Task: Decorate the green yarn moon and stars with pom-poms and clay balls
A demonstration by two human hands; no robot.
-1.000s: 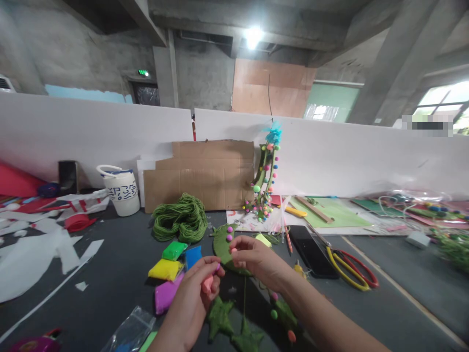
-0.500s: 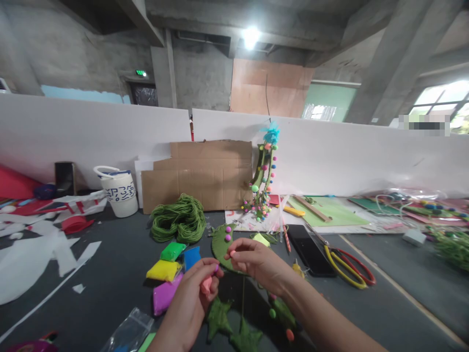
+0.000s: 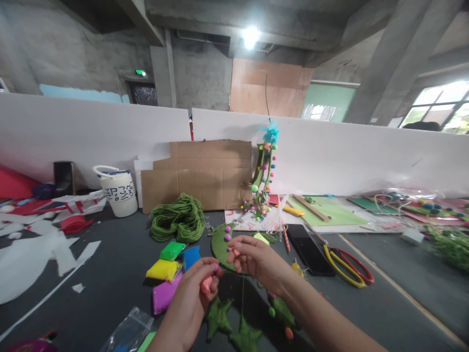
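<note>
My left hand [image 3: 198, 286] is closed around a lump of coral clay [image 3: 207, 284], with a bit of purple clay [image 3: 216, 267] at its fingertips. My right hand [image 3: 252, 256] pinches a small coral piece [image 3: 236, 253] over the green yarn-wrapped crescent [image 3: 220, 244]. Two purple balls [image 3: 227, 233] sit on the crescent's upper part, and a smaller purple bit shows by my right fingertips. Below my hands lie green stars [image 3: 219, 317], partly hidden. Clay packets in green [image 3: 172, 251], yellow [image 3: 163, 270], blue [image 3: 191, 257] and purple [image 3: 165, 295] are left of my hands.
Green yarn [image 3: 178, 218] lies before the cardboard [image 3: 205, 171]. A decorated hanging piece [image 3: 262, 171] stands behind my hands. To the right are a black phone [image 3: 309, 249] and scissors [image 3: 346, 266]. A white bucket [image 3: 120, 193] and paper scraps are at left.
My right fingers have shifted slightly, and the coral piece between them sits a little farther right. My left hand stays nearly still.
</note>
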